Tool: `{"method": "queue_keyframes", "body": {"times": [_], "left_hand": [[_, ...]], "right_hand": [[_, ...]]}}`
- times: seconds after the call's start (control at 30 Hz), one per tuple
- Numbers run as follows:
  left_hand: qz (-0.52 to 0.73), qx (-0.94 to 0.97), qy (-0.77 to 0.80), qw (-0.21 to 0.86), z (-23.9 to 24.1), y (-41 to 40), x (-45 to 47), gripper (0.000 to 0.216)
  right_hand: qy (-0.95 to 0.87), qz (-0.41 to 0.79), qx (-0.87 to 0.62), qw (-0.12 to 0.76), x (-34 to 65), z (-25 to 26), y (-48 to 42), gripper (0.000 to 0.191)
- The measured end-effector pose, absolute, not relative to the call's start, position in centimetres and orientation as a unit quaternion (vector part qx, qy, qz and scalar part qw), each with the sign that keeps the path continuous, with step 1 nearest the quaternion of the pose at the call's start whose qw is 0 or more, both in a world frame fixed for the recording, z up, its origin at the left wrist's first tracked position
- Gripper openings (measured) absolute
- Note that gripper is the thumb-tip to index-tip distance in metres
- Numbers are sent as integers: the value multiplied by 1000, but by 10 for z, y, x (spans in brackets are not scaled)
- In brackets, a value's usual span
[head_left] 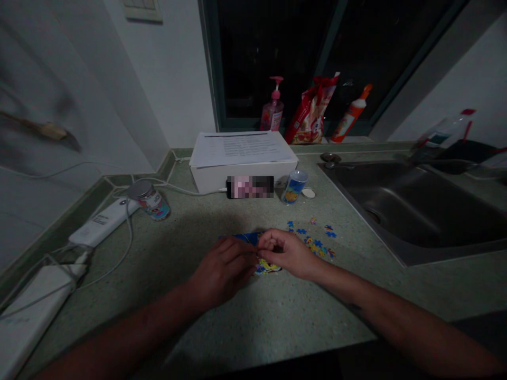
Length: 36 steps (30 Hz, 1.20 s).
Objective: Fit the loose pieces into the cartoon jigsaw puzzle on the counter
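Pinching something too small to make out, fingertips of the left hand (224, 272) and right hand (287, 253) meeting just above a blue-and-yellow jigsaw puzzle section (267, 268), both hands kept close over it. Scattered at two o'clock from the hands, loose jigsaw pieces (312, 237), within easy reach on a speckled green countertop (277, 316). Toward twelve, a white box (214, 177) under printed papers (241, 149); behind it, a pink pump bottle (275, 108). At three o'clock, a stainless steel sink (412, 211); at ten, a tin can (149, 200) beside a white power strip (103, 221).
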State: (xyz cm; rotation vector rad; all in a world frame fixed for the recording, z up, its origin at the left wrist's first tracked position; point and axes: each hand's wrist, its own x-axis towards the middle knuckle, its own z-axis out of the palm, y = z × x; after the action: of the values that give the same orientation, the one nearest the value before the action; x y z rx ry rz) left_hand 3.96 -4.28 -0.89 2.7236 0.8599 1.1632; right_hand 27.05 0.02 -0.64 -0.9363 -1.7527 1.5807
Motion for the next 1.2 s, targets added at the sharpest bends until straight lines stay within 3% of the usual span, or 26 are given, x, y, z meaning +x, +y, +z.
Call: {"method": "queue_keyframes", "body": {"times": [0.57, 1.0, 1.2], "left_hand": [[392, 843, 343, 130, -12, -40, 44, 22], [343, 849, 384, 116, -20, -33, 42, 19], [319, 855, 387, 130, -23, -31, 44, 18]], "right_hand": [[-676, 554, -367, 319, 276, 0, 4, 19], [-846, 290, -364, 260, 298, 1, 10, 13], [-884, 228, -349, 211, 300, 3, 8, 14]]}}
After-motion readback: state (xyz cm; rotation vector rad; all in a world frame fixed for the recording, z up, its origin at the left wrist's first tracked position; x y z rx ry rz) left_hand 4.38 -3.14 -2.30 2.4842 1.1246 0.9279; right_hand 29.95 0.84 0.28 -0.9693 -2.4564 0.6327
